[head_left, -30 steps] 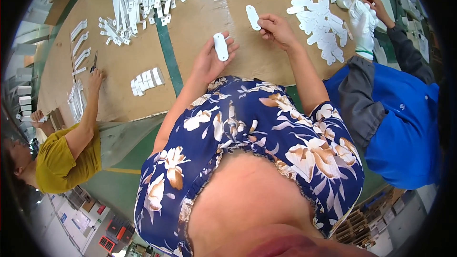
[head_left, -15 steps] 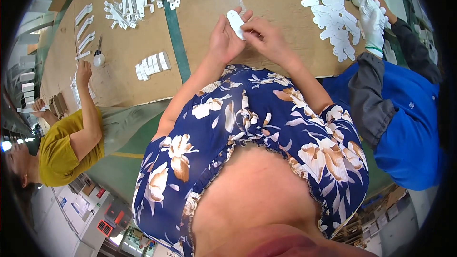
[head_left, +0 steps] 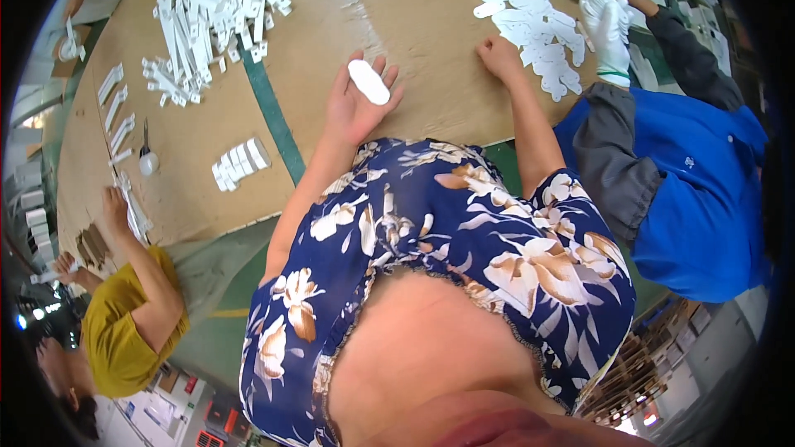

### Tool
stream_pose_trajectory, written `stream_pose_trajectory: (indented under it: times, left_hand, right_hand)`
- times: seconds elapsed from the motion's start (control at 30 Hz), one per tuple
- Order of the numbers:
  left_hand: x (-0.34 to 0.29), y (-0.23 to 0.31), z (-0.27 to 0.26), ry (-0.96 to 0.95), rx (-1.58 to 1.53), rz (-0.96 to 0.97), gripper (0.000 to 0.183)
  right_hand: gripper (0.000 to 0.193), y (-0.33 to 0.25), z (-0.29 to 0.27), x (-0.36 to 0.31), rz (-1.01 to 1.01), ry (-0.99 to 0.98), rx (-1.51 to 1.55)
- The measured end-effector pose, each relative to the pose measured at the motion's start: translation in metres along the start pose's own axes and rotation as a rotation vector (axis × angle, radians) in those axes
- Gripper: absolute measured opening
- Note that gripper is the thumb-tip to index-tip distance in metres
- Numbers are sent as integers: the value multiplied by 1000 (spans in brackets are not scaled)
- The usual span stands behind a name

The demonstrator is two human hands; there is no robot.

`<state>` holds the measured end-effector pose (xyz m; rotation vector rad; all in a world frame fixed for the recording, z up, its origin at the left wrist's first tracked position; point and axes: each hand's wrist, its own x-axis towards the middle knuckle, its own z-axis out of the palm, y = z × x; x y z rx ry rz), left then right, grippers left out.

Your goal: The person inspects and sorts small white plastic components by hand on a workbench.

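Observation:
In my upturned left hand (head_left: 361,108) lies a white oblong plate (head_left: 368,83) with rounded ends; the fingers curve up behind it and the thumb stands at its right side. My right hand (head_left: 501,59) is at the left edge of a loose pile of similar white plates (head_left: 542,33), several of them showing small holes. Its fingers are curled in, and whatever they may hold is hidden.
Long white brackets (head_left: 207,16) are heaped at the table's far left. A row of stacked white plates (head_left: 241,164) lies left of me, past a green strip (head_left: 269,108). Co-workers sit on both sides; a white-gloved hand (head_left: 609,25) is beside the right pile.
My right hand has left the plate in my left hand and moved right to the pile. My left hand keeps the plate on its palm. The whole view has shifted.

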<state>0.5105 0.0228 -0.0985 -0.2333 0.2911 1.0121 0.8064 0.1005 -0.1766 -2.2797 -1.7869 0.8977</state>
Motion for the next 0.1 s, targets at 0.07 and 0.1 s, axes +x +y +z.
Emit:
stream_pose_trajectory:
  times: [0.07, 0.1]
  left_hand:
    - [-2, -1, -4, 67, 18, -19, 29]
    - [-2, -2, -7, 48, 27, -17, 32]
  right_hand:
    - [31, -3, -9, 18, 65, 112, 17]
    - [34, -7, -15, 28, 110, 194, 33]
